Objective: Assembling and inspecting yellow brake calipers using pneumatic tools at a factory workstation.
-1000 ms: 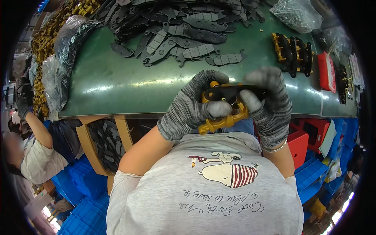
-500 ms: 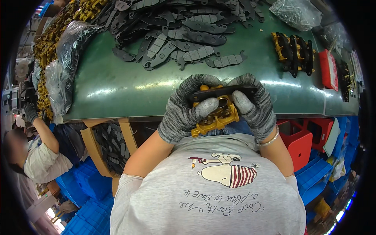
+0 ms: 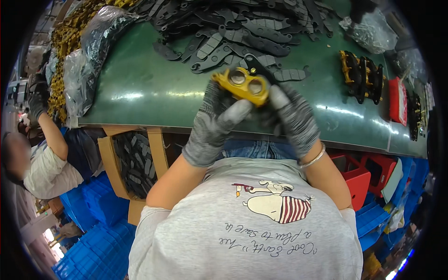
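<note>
A gold brake caliper (image 3: 245,87), two round bores facing up, is held above the near edge of the green table (image 3: 158,105). My left hand (image 3: 207,126), in a grey striped knit glove, grips it from the left, thumb along its lower side. A black metal bracket (image 3: 262,70) lies against the caliper's far side. My right hand (image 3: 298,121), gloved alike, closes on the right end of the caliper and bracket; motion blurs its fingertips. Just beyond lies a heap of black brake pads (image 3: 233,35), one loose pad (image 3: 291,74) at its near edge.
Several gold calipers with black brackets (image 3: 361,77) stand at the right, beside a red packet (image 3: 398,100) and a clear bag (image 3: 371,30). Gold castings (image 3: 63,51) heap at far left near another person's gloved hand (image 3: 36,105). A pad-filled carton (image 3: 158,154) and red stool (image 3: 357,186) stand below.
Both hands have turned the caliper so its bores now face up, and raised it slightly away from my body. The black bracket has swung from across the top to the far side.
</note>
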`<state>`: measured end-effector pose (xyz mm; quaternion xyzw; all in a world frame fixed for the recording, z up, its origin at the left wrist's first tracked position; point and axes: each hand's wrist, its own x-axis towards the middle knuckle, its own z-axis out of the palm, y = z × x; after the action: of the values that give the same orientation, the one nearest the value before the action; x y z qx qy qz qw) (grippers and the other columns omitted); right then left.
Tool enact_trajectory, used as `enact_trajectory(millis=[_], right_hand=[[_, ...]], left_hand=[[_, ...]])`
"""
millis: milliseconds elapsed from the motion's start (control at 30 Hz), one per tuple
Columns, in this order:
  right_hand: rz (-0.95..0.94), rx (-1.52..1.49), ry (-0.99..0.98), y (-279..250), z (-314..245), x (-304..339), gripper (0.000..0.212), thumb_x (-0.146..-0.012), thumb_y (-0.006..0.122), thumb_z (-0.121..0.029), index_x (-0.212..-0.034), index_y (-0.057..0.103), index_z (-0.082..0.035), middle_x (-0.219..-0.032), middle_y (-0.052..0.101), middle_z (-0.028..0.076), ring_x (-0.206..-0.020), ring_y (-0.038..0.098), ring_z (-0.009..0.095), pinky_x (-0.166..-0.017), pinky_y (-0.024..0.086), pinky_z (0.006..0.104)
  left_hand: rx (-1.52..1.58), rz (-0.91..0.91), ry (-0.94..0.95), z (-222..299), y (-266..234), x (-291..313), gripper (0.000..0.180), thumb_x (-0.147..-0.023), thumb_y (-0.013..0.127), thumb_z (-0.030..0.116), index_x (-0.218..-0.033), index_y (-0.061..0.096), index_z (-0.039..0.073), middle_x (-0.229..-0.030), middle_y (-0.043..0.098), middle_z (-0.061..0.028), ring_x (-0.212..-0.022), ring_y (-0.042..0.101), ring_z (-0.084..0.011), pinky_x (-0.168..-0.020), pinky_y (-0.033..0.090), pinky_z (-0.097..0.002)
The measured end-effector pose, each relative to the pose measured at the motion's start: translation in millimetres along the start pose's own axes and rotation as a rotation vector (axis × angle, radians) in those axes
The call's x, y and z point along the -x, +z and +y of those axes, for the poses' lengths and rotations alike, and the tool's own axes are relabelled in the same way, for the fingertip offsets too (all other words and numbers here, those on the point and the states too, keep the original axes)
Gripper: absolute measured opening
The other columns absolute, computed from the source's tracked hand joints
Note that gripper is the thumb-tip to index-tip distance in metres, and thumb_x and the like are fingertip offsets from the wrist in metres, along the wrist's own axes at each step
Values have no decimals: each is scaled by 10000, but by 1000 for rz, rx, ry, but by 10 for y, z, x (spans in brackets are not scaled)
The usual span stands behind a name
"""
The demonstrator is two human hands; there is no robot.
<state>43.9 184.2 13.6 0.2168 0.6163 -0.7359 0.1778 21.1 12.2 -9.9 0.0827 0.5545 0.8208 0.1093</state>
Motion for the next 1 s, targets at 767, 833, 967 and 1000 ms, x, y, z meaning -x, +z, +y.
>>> enact_trajectory(millis=[767, 833, 967, 1000], right_hand=[[-3, 719, -1064, -412, 158, -227, 443, -819, 583, 2, -1237, 461, -80, -1183, 533, 92, -1067, 523, 185, -885, 448, 309], [6, 527, -1018, -597, 184, -233, 404, -845, 558, -22, -1237, 484, -87, -1212, 521, 91, -1047, 531, 173, -878, 442, 295], [226, 579, -810, -929, -75, -18, 325, -894, 509, -91, -1219, 516, -68, -1207, 530, 78, -999, 544, 154, -835, 434, 255], [233, 572, -824, -1009, -121, -38, 321, -896, 506, -98, -1215, 517, -57, -1195, 537, 76, -986, 547, 150, -819, 435, 248]], left_hand=[[-979, -48, 304, 693, -287, -201, 434, -720, 723, 371, -1066, 618, 130, -898, 663, -89, -768, 647, -176, -658, 531, -283], [-890, 321, 296, 672, -984, 282, 380, -746, 710, 307, -1068, 602, 136, -898, 653, -93, -753, 642, -164, -648, 537, -272], [-950, 1144, 37, 788, -2675, 1403, 424, -794, 635, 359, -1087, 566, 60, -954, 629, -135, -820, 617, -209, -706, 512, -305], [-969, 1168, -164, 670, -3273, 1855, 562, -782, 615, 493, -1134, 551, 60, -1011, 622, -165, -881, 619, -262, -758, 495, -350]])
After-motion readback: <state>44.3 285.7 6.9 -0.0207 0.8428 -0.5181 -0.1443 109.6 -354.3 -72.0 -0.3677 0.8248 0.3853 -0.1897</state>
